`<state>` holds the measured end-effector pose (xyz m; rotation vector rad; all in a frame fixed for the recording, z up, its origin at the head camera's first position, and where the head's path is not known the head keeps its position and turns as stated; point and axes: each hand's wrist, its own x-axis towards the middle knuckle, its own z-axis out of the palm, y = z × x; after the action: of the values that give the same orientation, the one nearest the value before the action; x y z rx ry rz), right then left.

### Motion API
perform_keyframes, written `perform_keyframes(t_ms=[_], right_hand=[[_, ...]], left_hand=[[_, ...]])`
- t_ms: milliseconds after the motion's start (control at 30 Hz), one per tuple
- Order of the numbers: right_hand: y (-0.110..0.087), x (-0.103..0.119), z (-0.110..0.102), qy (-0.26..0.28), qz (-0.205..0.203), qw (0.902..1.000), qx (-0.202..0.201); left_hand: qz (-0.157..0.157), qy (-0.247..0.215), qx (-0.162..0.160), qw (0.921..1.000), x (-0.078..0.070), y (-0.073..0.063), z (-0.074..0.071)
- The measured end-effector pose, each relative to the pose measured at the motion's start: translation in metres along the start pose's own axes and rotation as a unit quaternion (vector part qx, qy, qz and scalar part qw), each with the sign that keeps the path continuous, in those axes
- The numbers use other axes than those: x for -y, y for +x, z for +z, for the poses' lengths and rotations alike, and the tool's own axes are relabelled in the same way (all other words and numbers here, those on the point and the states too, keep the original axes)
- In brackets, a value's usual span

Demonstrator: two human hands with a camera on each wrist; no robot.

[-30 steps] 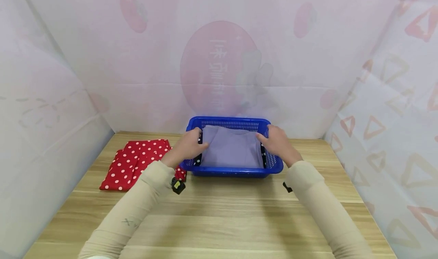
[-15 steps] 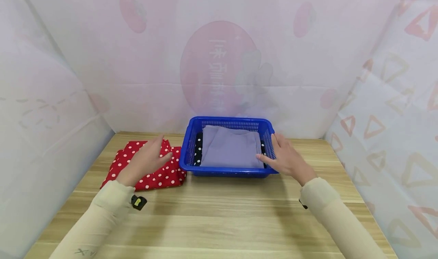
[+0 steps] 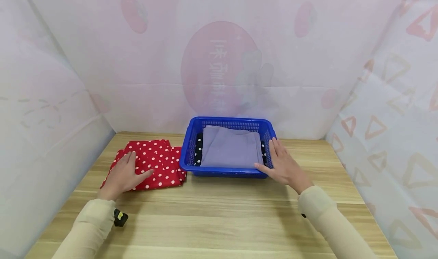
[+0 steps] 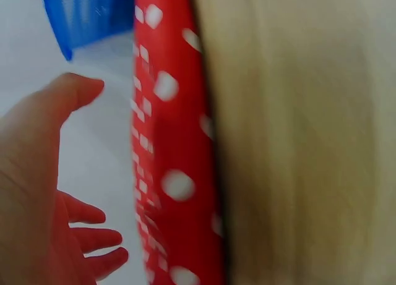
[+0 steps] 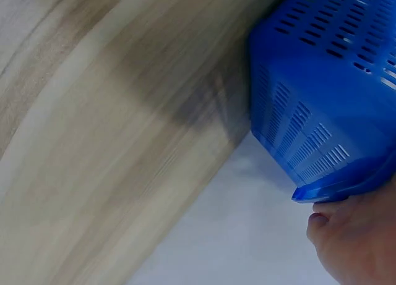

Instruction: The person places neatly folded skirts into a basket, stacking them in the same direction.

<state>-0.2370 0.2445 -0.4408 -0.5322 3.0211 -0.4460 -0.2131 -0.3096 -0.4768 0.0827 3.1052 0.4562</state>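
A blue plastic basket (image 3: 227, 171) with slotted sides stands at the back of the table. Inside it lies a folded lavender cloth (image 3: 232, 148), over a black cloth with white dots (image 3: 198, 149) that shows at both sides. My right hand (image 3: 286, 168) is at the basket's front right corner, thumb over the rim and fingers along the right side. To the left, a folded red cloth with white dots (image 3: 159, 164) lies against the basket. Over its left part hovers my left hand (image 3: 122, 176), thumb spread; the left wrist view shows the fingers above the cloth (image 4: 170, 136).
The wood-grain table (image 3: 219, 217) stretches in front of the basket. Pale printed fabric (image 3: 154, 61) walls in the table at the back and both sides.
My left hand has left the basket's left side and moved left over the red cloth. My right hand has slid toward the basket's front right corner. The basket has stayed put.
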Motion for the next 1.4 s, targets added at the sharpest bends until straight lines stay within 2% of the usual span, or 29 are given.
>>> perform_keyframes(t_ms=[200, 367, 767, 1000, 1167, 1400], right_hand=[[-0.001, 0.002, 0.001, 0.0, -0.007, 1.0, -0.007], [-0.002, 0.002, 0.001, -0.004, -0.004, 0.9999, -0.01], [-0.001, 0.003, 0.004, -0.001, 0.002, 0.9999, -0.014], [-0.002, 0.003, 0.01, 0.0, 0.002, 0.9997, -0.023], [-0.002, 0.004, 0.01, -0.003, 0.0, 0.9997, -0.024], [-0.003, 0.004, 0.009, -0.006, 0.001, 0.9996, -0.026]], left_hand=[[-0.021, 0.005, 0.004, 0.9998, 0.03, 0.003, 0.012], [-0.03, -0.001, 0.019, 0.9994, 0.042, 0.008, 0.016], [-0.029, -0.006, 0.062, 0.9977, 0.052, 0.013, 0.03], [-0.024, -0.012, 0.059, 0.9979, 0.054, 0.012, 0.036], [-0.025, -0.011, 0.057, 0.998, 0.053, 0.002, 0.038], [-0.023, 0.004, 0.05, 0.9985, 0.05, -0.019, 0.039]])
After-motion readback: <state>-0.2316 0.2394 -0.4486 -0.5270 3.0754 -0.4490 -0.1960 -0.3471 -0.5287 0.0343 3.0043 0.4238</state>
